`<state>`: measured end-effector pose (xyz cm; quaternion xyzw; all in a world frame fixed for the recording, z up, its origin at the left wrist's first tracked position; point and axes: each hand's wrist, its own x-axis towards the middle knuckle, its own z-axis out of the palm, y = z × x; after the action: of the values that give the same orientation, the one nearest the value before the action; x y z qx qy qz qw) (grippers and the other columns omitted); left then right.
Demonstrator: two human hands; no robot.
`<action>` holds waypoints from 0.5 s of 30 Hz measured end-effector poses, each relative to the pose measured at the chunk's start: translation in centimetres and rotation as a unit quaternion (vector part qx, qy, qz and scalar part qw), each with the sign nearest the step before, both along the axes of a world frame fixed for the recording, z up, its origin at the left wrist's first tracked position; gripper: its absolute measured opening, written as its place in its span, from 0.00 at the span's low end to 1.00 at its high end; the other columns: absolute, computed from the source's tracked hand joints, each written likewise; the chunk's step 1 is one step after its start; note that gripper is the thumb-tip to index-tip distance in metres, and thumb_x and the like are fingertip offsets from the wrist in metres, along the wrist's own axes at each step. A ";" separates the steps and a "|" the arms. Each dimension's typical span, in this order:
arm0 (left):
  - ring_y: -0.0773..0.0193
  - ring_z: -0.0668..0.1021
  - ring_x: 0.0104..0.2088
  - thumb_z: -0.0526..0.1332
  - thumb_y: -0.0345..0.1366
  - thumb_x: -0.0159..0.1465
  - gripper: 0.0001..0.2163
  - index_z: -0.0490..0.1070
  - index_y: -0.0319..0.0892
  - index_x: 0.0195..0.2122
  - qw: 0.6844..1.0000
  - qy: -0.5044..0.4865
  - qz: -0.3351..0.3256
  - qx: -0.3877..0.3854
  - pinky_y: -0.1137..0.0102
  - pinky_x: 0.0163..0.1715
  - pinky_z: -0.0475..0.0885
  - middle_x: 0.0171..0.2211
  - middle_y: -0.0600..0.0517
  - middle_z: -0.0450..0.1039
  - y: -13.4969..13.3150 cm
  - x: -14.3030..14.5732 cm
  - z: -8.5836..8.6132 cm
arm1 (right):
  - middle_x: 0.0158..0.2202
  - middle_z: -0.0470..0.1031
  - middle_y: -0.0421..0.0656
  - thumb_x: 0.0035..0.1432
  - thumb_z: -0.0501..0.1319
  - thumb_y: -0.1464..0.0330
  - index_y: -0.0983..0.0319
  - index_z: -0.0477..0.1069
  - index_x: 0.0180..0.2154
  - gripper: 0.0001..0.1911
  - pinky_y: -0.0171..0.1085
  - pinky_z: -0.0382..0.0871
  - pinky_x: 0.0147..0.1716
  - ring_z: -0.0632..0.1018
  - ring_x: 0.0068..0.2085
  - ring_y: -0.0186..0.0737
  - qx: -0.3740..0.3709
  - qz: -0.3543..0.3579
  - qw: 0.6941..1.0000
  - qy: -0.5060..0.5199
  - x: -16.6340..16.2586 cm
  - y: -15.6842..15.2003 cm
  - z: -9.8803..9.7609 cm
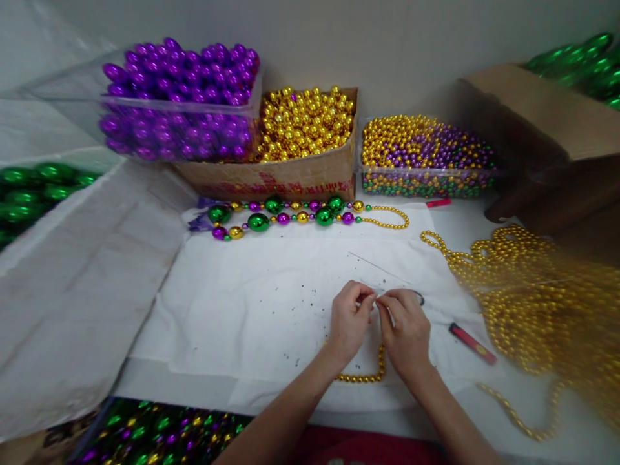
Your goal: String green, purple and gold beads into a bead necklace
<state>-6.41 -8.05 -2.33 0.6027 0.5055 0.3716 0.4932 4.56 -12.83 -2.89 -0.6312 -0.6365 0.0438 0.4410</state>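
Observation:
My left hand [349, 320] and my right hand [405, 329] meet over a white cloth [252, 310], fingertips pinched together on a thin thread I can barely make out. A short strand of small gold beads [368, 374] hangs under my right hand and lies on the cloth between my wrists. A thin wire or needle [378, 266] lies on the cloth just beyond my hands. A finished string of big green, purple and gold beads [290, 216] lies further back.
At the back stand a clear tub of purple beads [179, 97], a cardboard box of gold beads [303, 126] and a tub of mixed small beads [426, 155]. A heap of gold strands [537, 303] fills the right. A red lighter [472, 343] lies beside my right hand.

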 end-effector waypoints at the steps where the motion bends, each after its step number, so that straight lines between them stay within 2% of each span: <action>1: 0.68 0.72 0.29 0.58 0.33 0.60 0.04 0.69 0.40 0.29 1.000 0.003 0.001 0.011 0.77 0.22 0.69 0.30 0.52 0.67 -0.1 0.0 0.0 | 0.34 0.71 0.46 0.59 0.55 0.75 0.61 0.71 0.34 0.07 0.42 0.66 0.38 0.71 0.39 0.43 -0.001 0.000 1.000 0.011 -0.1 0.0 0.0; 4: 0.67 0.72 0.31 0.58 0.32 0.59 0.03 0.69 0.40 0.29 1.000 -0.024 0.006 0.013 0.76 0.25 0.70 0.31 0.52 0.67 -0.5 0.3 0.0 | 0.34 0.70 0.45 0.57 0.56 0.75 0.62 0.70 0.32 0.05 0.39 0.66 0.33 0.71 0.36 0.41 -0.011 -0.011 0.998 0.057 -0.3 0.1 0.3; 7: 0.69 0.71 0.29 0.60 0.32 0.59 0.03 0.69 0.39 0.29 0.992 -0.118 0.009 -0.030 0.75 0.28 0.69 0.30 0.53 0.66 -0.8 0.5 0.3 | 0.32 0.69 0.43 0.56 0.57 0.75 0.61 0.68 0.30 0.04 0.34 0.64 0.25 0.71 0.32 0.38 -0.031 -0.024 0.993 0.110 -0.3 0.2 1.0; 9: 0.71 0.70 0.28 0.62 0.32 0.58 0.04 0.68 0.38 0.28 0.979 -0.193 -0.007 -0.069 0.75 0.29 0.68 0.30 0.54 0.65 -0.7 0.4 0.5 | 0.30 0.68 0.41 0.56 0.57 0.75 0.61 0.67 0.29 0.05 0.33 0.64 0.24 0.71 0.31 0.36 -0.043 -0.022 0.990 0.135 -0.1 0.3 1.6; 12: 0.72 0.69 0.28 0.64 0.33 0.56 0.05 0.69 0.38 0.28 0.946 -0.273 -0.080 -0.153 0.75 0.30 0.65 0.30 0.54 0.65 -0.1 -0.4 0.7 | 0.28 0.68 0.40 0.55 0.59 0.75 0.61 0.67 0.26 0.07 0.33 0.63 0.24 0.71 0.30 0.36 -0.074 0.005 0.980 0.183 0.4 0.2 2.6; 15: 0.71 0.70 0.29 0.66 0.32 0.55 0.05 0.72 0.37 0.29 0.909 -0.290 -0.166 -0.251 0.74 0.33 0.65 0.29 0.53 0.68 0.7 -1.2 0.7 | 0.29 0.68 0.39 0.55 0.59 0.74 0.61 0.68 0.26 0.06 0.33 0.62 0.24 0.70 0.30 0.35 -0.106 0.039 0.970 0.216 0.9 0.1 3.1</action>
<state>-7.65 -7.34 -1.61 0.4002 0.3096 0.3039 0.8072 5.47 -12.73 0.17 -0.6250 -0.5415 0.2636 0.4967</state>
